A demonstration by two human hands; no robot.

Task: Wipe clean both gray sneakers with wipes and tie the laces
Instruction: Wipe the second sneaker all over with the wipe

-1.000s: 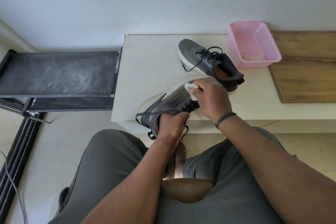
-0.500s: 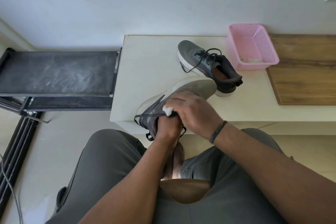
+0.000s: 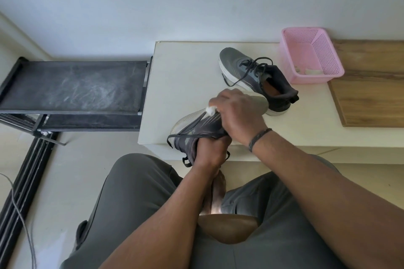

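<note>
On the pale counter (image 3: 181, 85) I see one gray sneaker (image 3: 255, 76) resting with loose laces, beside a pink basket (image 3: 310, 54). At its near edge, my left hand (image 3: 209, 150) grips the second sneaker (image 3: 196, 129) by the heel, fingers clamped. My right hand (image 3: 238, 111) pinches a white wipe (image 3: 211, 111) against its side.
</note>
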